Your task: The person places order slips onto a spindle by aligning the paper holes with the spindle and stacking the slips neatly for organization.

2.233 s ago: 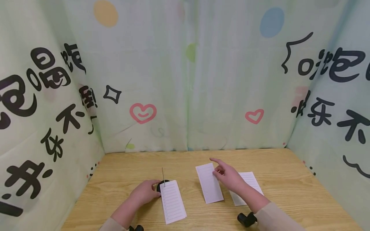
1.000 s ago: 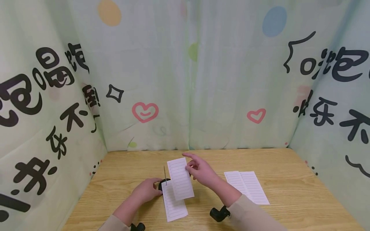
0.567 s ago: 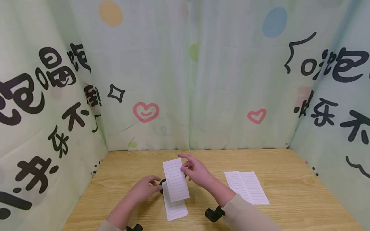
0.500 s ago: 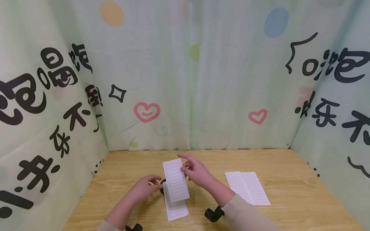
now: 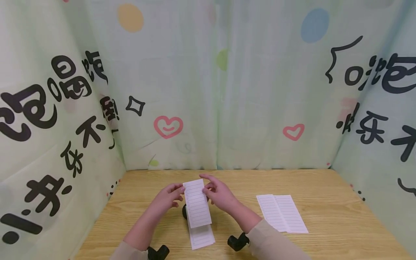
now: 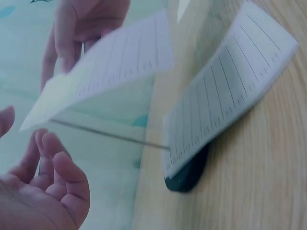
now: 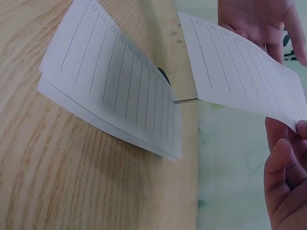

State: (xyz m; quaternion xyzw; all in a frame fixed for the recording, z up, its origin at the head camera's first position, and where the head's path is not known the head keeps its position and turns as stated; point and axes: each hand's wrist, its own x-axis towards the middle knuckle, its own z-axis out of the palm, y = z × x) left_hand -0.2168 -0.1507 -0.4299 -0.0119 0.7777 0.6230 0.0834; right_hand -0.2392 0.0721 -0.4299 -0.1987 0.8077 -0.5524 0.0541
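My right hand (image 5: 221,195) pinches the right edge of a lined paper sheet (image 5: 197,204) with a column of small checkboxes. My left hand (image 5: 166,199) is by the sheet's upper left corner, thumb and fingers loosely bent. In the left wrist view a gap shows between them and the paper. Beneath the raised sheet stands a bill spike with a black round base (image 6: 188,176) and a thin metal needle (image 6: 110,134). The needle's upper end meets the sheet near its edge; whether it pierces the paper I cannot tell. Lower on the needle sit similar sheets (image 7: 110,72), tilted over the base.
Two overlapping lined sheets (image 5: 282,213) lie on the wooden table (image 5: 338,220) to the right. Black wrist devices (image 5: 238,242) sit at both sleeves. A printed curtain (image 5: 247,108) encloses the table's back and sides.
My right hand has brought the sheet leftward from the right, over the spike. My left hand has let go of the black base and risen to the sheet's upper left corner.
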